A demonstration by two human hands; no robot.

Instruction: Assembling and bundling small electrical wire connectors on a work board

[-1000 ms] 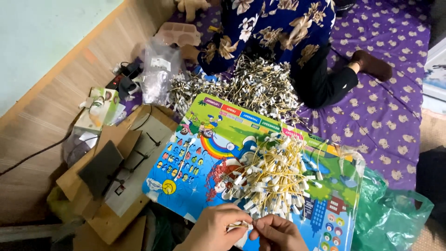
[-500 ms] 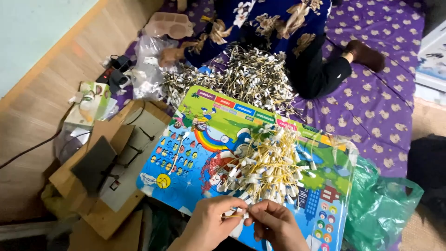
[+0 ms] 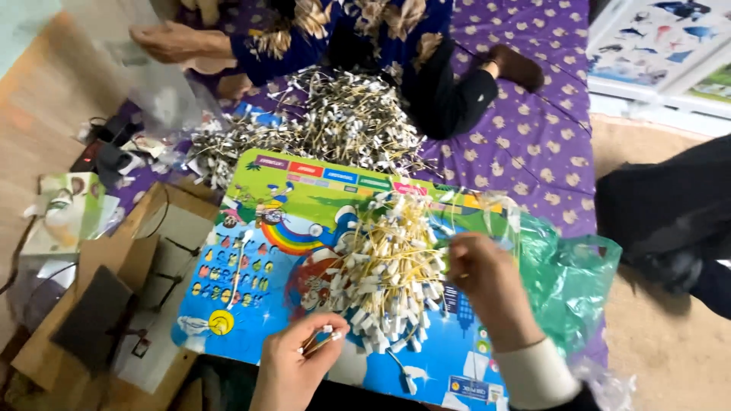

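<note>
Head view: the left hand (image 3: 293, 365) pinches a light, springy yellow-wire piece (image 3: 324, 339) at its thin stem, while at three o'clock the right hand (image 3: 487, 285), fingers curled, grips the tangle-prone heap (image 3: 388, 266).

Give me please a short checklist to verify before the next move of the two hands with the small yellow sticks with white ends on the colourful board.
1. Left hand holds pieces: ok, a few thin yellow sticks with white ends are pinched in its fingers.
2. Right hand is at the supply: ok, it touches the right edge of the heap of yellow sticks with white ends.
3. Heap lies fully on the colourful picture board: ok.
4. Green plastic bag is open: cannot tell.
5. Other person's hand is apart from the heap: ok, it is at the far left.
</note>
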